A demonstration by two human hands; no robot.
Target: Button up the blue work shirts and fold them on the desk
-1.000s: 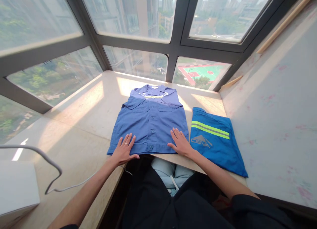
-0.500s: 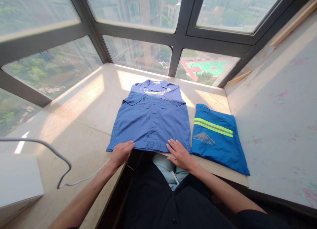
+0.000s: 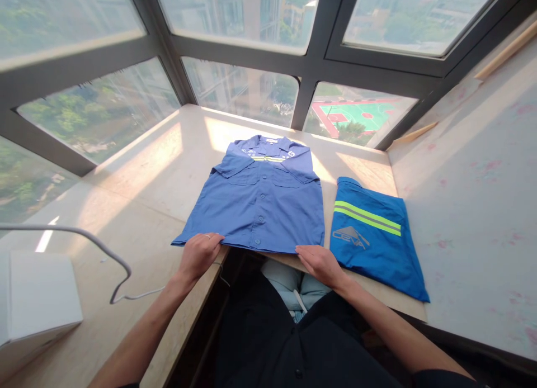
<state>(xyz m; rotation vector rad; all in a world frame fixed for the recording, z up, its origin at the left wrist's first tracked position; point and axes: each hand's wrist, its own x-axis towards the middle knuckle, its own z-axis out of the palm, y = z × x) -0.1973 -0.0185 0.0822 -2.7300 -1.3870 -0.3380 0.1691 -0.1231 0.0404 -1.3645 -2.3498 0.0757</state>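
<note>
A blue button-up work shirt (image 3: 268,209) lies front side up on the pale tabletop, its collar toward the windows and its sleeves folded in across the chest. Near the left of its bottom hem, my left hand (image 3: 202,252) is closed on the fabric edge, thumb hidden beneath. On the hem's right part, my right hand (image 3: 319,263) pinches the edge between fingertips and thumb. Just right of the shirt rests a folded brighter blue garment (image 3: 371,259) with a yellow-green reflective stripe and grey CEVA lettering; neither hand touches it.
A white box (image 3: 44,293) stands at the left, with a grey cable (image 3: 107,251) looping beside it. Window frames (image 3: 243,55) border the far side of the tabletop (image 3: 138,209). A flowered wall (image 3: 470,226) rises on the right. The table's front edge lies close to my body.
My right hand has gone from lying flat on the shirt to pinching its hem. The shirt's lower left corner has shifted slightly outward to the left. The view has moved a little.
</note>
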